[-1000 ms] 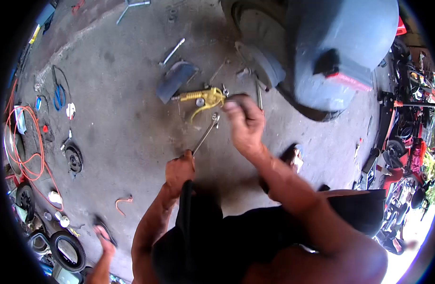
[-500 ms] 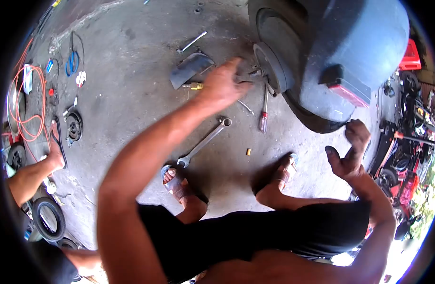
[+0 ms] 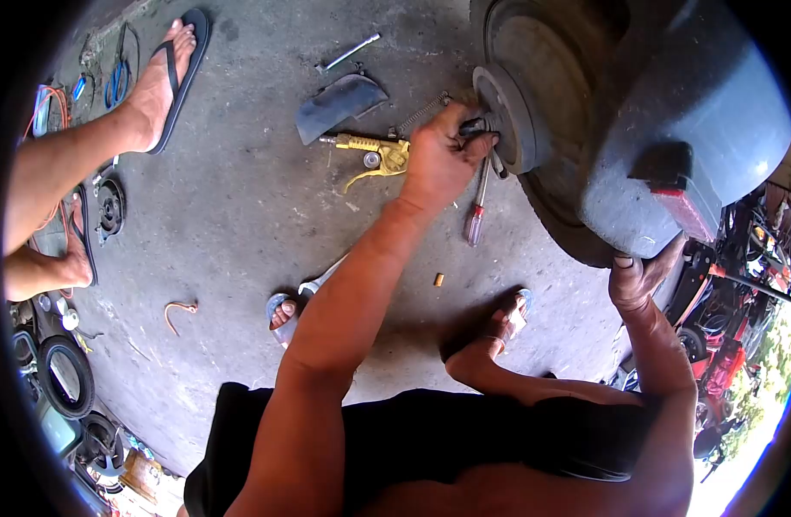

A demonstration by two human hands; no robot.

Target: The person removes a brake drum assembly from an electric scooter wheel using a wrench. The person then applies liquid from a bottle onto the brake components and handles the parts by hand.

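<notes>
My left hand (image 3: 445,164) is closed at the hub of a wheel, its thumb and fingers around the dark axle end (image 3: 475,129); the fingers partly hide it. Beside it, the round grey brake drum (image 3: 509,121) sits against the dusty wheel (image 3: 546,95). My right hand (image 3: 641,280) grips the lower edge of the grey-blue fender (image 3: 697,121), thumb on the near side, fingers partly hidden. A red reflector (image 3: 684,211) juts from the fender. Close below the hub lies a screwdriver (image 3: 475,226) with a clear reddish handle. A coil spring (image 3: 423,114) lies near my left hand.
On the concrete floor lie a yellow air blow gun (image 3: 374,155), a dark curved panel (image 3: 339,105), a socket wrench (image 3: 351,52), a combination wrench (image 3: 322,277) and a small brass-coloured cylinder (image 3: 439,280). Another person's leg (image 3: 94,142) stands at left. Tyres (image 3: 65,375) and motorcycle parts (image 3: 723,362) line the sides.
My left hand has moved right onto the axle end. My right hand has gone from spread fingers to gripping the fender. The other person's leg has stepped forward, and the view has shifted.
</notes>
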